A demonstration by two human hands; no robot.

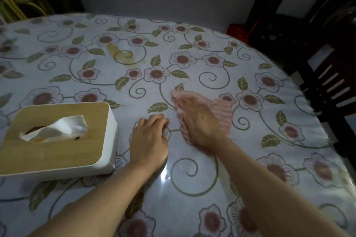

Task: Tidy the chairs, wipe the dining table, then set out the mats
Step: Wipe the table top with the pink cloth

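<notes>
Right hand (196, 121) lies flat, fingers straight, pressing a pink cloth (221, 113) onto the table (250, 59) near its middle. Left hand (149, 138) rests on the table just beside it, fingers curled under, holding nothing. White tissue box (57, 140) with wooden lid sits left of it. Yellowish stain (123, 56) farther back. Dark wooden chair (317, 67) at right edge.
</notes>
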